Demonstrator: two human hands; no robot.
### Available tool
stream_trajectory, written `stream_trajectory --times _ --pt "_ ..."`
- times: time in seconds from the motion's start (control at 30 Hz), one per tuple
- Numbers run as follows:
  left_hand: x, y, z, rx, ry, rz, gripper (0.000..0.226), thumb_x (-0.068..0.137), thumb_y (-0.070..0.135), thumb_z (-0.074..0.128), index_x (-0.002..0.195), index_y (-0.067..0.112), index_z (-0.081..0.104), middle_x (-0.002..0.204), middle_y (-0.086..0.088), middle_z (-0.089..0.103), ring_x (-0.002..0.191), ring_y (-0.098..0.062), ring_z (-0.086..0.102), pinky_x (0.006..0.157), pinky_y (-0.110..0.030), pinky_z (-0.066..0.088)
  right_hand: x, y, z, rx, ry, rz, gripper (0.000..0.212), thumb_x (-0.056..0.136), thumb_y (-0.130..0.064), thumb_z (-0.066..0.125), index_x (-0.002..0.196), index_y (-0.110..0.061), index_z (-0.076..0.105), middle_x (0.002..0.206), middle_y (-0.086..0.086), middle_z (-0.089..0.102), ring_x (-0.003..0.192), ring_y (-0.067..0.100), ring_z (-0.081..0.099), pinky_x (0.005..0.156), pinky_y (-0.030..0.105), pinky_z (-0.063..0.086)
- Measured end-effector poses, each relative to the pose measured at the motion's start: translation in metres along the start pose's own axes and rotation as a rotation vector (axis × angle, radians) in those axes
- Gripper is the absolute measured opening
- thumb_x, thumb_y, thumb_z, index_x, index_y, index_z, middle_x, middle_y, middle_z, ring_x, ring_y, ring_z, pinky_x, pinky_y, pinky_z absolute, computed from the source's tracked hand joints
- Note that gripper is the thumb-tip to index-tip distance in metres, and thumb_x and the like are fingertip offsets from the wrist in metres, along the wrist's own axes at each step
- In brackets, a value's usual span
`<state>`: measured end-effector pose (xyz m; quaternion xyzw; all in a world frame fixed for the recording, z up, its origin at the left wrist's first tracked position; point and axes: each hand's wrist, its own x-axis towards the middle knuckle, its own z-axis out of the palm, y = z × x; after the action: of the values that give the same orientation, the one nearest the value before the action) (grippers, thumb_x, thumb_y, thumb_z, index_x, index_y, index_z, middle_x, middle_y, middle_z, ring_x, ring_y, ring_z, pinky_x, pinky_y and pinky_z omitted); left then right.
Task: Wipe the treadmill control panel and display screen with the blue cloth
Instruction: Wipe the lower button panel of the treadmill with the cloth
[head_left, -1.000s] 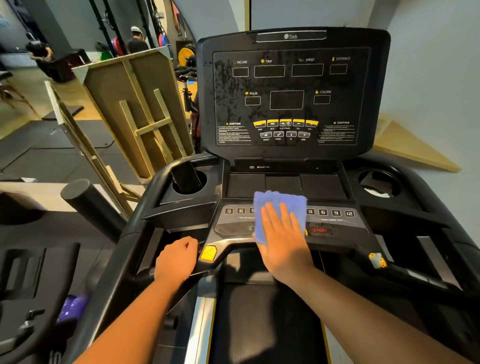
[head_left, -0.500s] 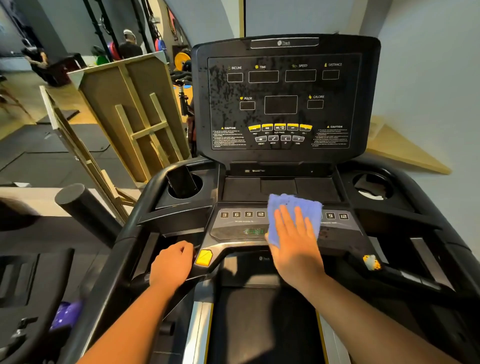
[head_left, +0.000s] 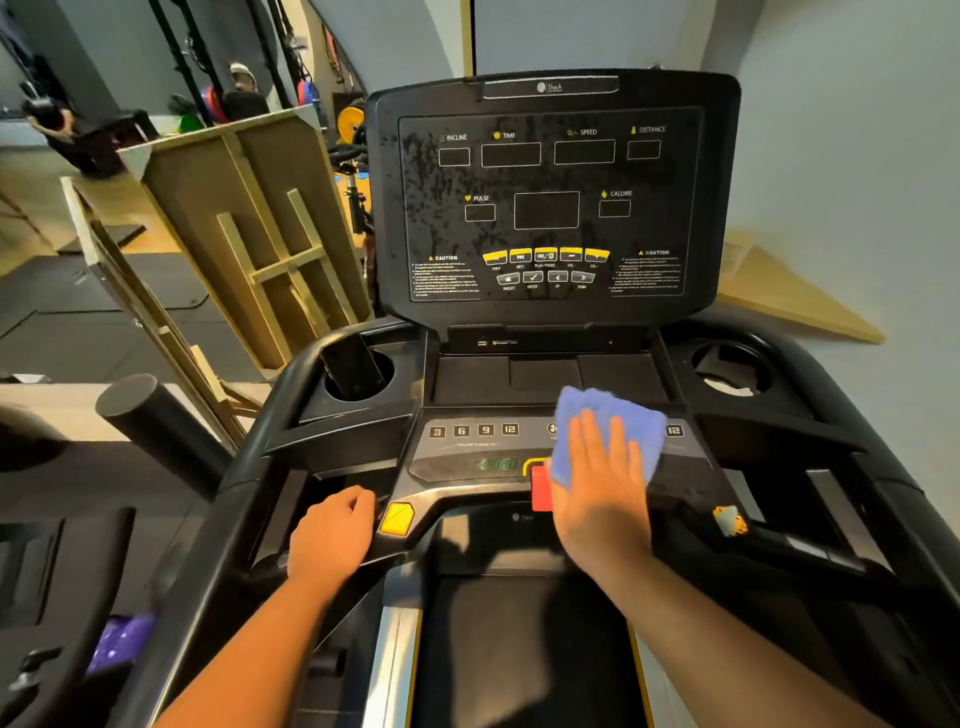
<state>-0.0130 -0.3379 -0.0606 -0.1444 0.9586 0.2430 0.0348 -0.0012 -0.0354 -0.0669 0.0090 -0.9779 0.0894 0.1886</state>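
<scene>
My right hand (head_left: 602, 493) lies flat, fingers straight, pressing the blue cloth (head_left: 608, 415) onto the right half of the lower control panel (head_left: 467, 447). The cloth covers most of the right-side number buttons; only the "12" button (head_left: 674, 430) shows beside it. A red stop key (head_left: 540, 488) sits just left of my palm. My left hand (head_left: 332, 535) grips the left handlebar next to a yellow button (head_left: 397, 518). The upright display screen (head_left: 545, 208) stands behind, dark and speckled with droplets or smudges.
Cup holders flank the console: the left cup holder (head_left: 358, 374) holds a dark object, the right cup holder (head_left: 732, 369) is open. Wooden frames (head_left: 234, 239) lean to the left. A wall is close on the right. A person (head_left: 241, 93) stands far back left.
My right hand has slid the cloth rightward across the lower panel, uncovering the left number buttons and the red stop key. The left hand has stayed on the handlebar.
</scene>
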Motion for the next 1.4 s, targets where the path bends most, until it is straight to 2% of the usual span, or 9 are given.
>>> stream_trajectory --times 0.1,0.2,0.3,0.43,0.67,0.9,1.17,1.3,1.4 --pt "0.001 -0.001 0.001 -0.005 -0.002 -0.002 0.038 0.105 0.028 0.039 0.08 0.012 0.063 0.071 -0.005 0.066 0.066 -0.016 0.061 0.055 -0.027 0.037 -0.013 0.028 -0.006 0.062 -0.045 -0.37 0.072 0.087 -0.026 0.067 0.152 -0.012 0.04 0.16 0.003 0.038 0.151 0.032 0.027 0.118 0.053 0.032" --pt "0.001 -0.001 0.002 -0.018 -0.006 0.002 0.039 0.105 0.028 0.039 0.078 0.013 0.062 0.07 -0.004 0.066 0.067 -0.017 0.063 0.057 -0.028 0.039 -0.027 0.067 -0.013 0.274 -0.032 -0.442 0.062 0.094 -0.016 0.066 0.151 -0.01 0.043 0.16 0.0 0.038 0.152 0.026 0.025 0.121 0.05 0.027" --pt "0.002 -0.002 0.002 -0.018 0.0 -0.001 0.039 0.104 0.028 0.039 0.079 0.012 0.063 0.07 -0.004 0.066 0.066 -0.016 0.061 0.057 -0.028 0.039 -0.03 0.08 -0.004 0.191 0.171 -0.278 0.051 0.098 -0.02 0.059 0.145 -0.002 0.049 0.152 0.011 0.048 0.147 0.034 0.036 0.113 0.059 0.035" --pt "0.003 -0.003 0.002 -0.025 -0.013 -0.005 0.038 0.105 0.028 0.039 0.079 0.015 0.064 0.072 -0.004 0.067 0.069 -0.017 0.064 0.059 -0.028 0.044 -0.004 0.037 -0.002 -0.017 0.053 0.117 0.063 0.097 -0.042 0.053 0.147 -0.006 0.045 0.152 0.016 0.048 0.144 0.039 0.038 0.117 0.054 0.03" --pt "0.0 -0.002 0.002 -0.032 -0.023 0.002 0.038 0.106 0.028 0.039 0.081 0.015 0.064 0.075 -0.005 0.068 0.071 -0.018 0.064 0.059 -0.027 0.04 -0.028 0.072 -0.013 0.228 0.006 -0.332 0.057 0.097 -0.024 0.062 0.15 -0.014 0.045 0.159 -0.002 0.04 0.152 0.025 0.025 0.121 0.049 0.027" --pt "-0.002 0.004 -0.001 -0.011 -0.008 -0.008 0.039 0.105 0.027 0.038 0.075 0.016 0.059 0.073 -0.003 0.064 0.071 -0.016 0.06 0.066 -0.033 0.04 -0.013 0.049 -0.009 -0.036 0.085 0.206 0.062 0.1 -0.043 0.04 0.149 -0.005 0.042 0.153 0.018 0.045 0.146 0.04 0.034 0.117 0.054 0.029" --pt "-0.001 0.002 0.0 -0.019 -0.013 -0.007 0.038 0.106 0.031 0.037 0.078 0.02 0.061 0.079 -0.001 0.066 0.075 -0.015 0.062 0.072 -0.035 0.044 -0.032 0.075 -0.018 0.158 0.003 -0.282 0.06 0.096 -0.031 0.062 0.151 -0.015 0.043 0.16 0.0 0.039 0.153 0.027 0.023 0.12 0.05 0.028" --pt "0.0 -0.001 0.002 -0.025 -0.022 -0.005 0.038 0.106 0.029 0.038 0.076 0.02 0.059 0.077 -0.002 0.066 0.074 -0.016 0.063 0.068 -0.034 0.044 -0.05 0.089 -0.018 0.113 0.211 -0.132 0.052 0.098 -0.025 0.058 0.144 -0.002 0.051 0.152 0.013 0.048 0.148 0.033 0.034 0.115 0.056 0.034" --pt "0.001 0.0 0.002 -0.019 -0.024 -0.008 0.037 0.106 0.029 0.038 0.078 0.02 0.061 0.077 0.0 0.066 0.072 -0.013 0.062 0.063 -0.031 0.041 -0.031 0.067 -0.014 -0.105 0.094 0.182 0.06 0.101 -0.036 0.04 0.15 -0.001 0.04 0.155 0.022 0.041 0.148 0.041 0.03 0.116 0.059 0.03"
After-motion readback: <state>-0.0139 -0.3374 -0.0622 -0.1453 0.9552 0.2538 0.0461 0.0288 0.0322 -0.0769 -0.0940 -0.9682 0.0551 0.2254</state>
